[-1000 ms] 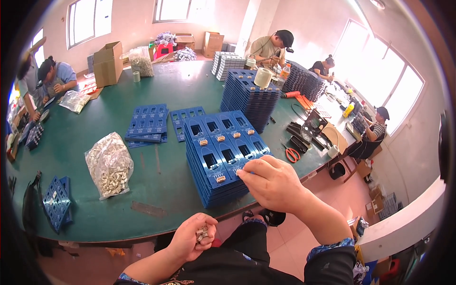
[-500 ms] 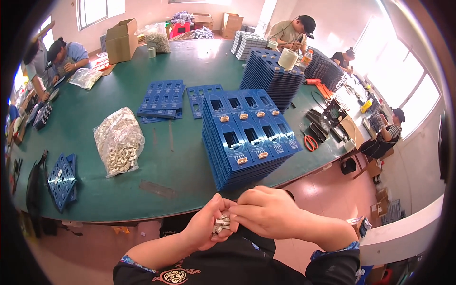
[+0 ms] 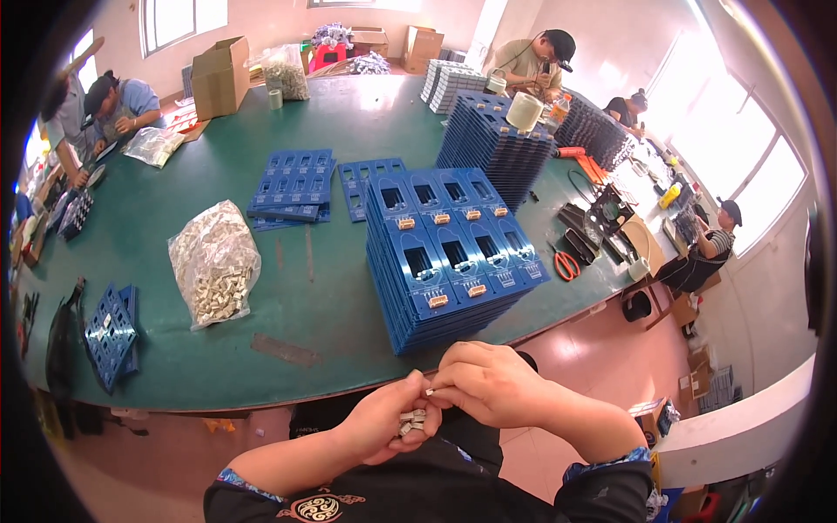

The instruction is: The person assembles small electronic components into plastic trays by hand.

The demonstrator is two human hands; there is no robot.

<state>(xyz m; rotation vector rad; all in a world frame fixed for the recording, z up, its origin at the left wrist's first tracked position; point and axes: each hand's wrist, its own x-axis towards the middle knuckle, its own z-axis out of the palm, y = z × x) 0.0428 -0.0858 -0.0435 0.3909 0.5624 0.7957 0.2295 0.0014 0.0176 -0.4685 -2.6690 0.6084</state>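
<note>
In front of my body, below the table edge, my left hand (image 3: 384, 420) is cupped around several small white connectors (image 3: 411, 423). My right hand (image 3: 488, 383) is beside it, thumb and fingertips pinching one small white connector (image 3: 429, 392) close to the left fingertips. Just beyond my hands stands a tall stack of blue circuit boards (image 3: 458, 253) with rectangular cutouts. On its top board, the far row carries several white connectors, and the near row shows one at the left and one in the middle. A clear plastic bag (image 3: 215, 261) of such connectors lies to the left.
Flatter piles of blue boards (image 3: 292, 185) lie behind the bag, and more (image 3: 112, 336) at the left edge. A second tall board stack (image 3: 493, 144) bears a roll of tape (image 3: 524, 112). Orange-handled scissors (image 3: 567, 266) lie at right. Several people work around the green table (image 3: 349, 113).
My right hand has drawn slightly back from the left palm, and a connector now shows between its fingertips. The view has shifted a little.
</note>
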